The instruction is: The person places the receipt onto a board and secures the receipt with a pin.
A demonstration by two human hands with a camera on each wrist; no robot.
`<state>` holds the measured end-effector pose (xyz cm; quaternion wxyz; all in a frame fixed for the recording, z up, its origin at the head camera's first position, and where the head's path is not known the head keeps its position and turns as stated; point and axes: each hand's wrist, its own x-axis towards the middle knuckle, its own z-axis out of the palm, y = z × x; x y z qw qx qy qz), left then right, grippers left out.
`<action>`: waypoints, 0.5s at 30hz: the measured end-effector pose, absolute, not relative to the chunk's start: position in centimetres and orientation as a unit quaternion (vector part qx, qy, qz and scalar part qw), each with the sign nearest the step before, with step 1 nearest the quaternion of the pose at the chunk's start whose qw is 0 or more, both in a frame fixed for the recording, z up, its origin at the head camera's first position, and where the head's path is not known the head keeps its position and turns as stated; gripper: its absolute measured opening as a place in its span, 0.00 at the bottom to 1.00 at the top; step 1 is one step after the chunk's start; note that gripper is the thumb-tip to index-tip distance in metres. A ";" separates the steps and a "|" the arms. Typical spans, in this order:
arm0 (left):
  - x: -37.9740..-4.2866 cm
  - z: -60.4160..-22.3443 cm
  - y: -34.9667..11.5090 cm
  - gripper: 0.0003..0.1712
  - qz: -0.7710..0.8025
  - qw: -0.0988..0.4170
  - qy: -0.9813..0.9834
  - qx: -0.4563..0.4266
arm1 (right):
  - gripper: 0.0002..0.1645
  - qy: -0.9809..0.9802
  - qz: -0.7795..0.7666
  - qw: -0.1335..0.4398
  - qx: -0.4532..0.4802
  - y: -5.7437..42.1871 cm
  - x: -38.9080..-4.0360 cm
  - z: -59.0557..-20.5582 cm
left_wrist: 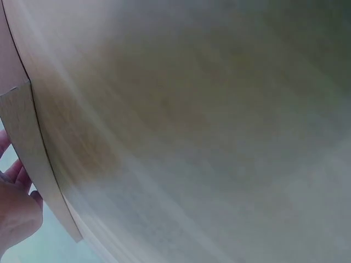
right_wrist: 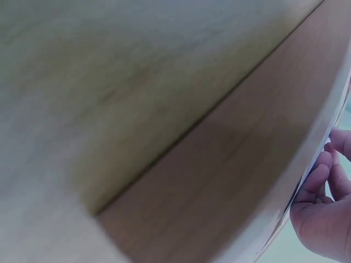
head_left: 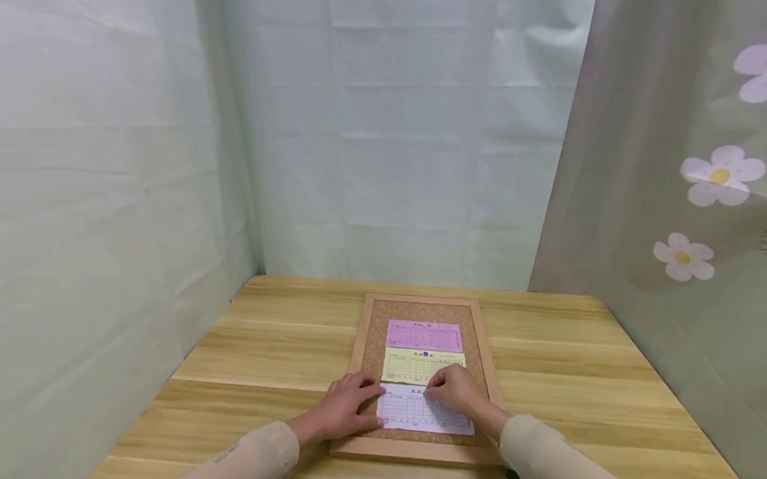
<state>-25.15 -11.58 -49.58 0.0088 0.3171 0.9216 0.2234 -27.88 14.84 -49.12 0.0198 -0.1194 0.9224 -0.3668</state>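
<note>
A framed cork board lies on the table, bearing a pink slip, a yellow slip and a white slip in a column. A small purple pushpin stands at the yellow slip's top. My left hand, fingers spread, rests across the board's left side and touches the white slip's left edge. At that slip's top middle, my right hand pinches something small that its fingertips hide. In the right wrist view, the right thumb and fingers meet at the board's surface.
The wooden table extends around the board on both sides. Pale curtains hang behind and at the left, and a flowered curtain hangs at the right. The board's raised wooden frame borders the cork.
</note>
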 end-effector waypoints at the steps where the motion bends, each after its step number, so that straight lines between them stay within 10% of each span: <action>1: -25.1 -49.6 -11.6 0.35 0.227 0.011 0.920 0.318 | 0.06 0.924 -0.364 0.019 -0.119 15.0 -27.9 -49.1; 15: -25.4 -49.2 -12.4 0.37 0.232 0.040 0.911 0.339 | 0.07 0.923 -0.354 0.015 -0.151 17.1 -27.2 -48.8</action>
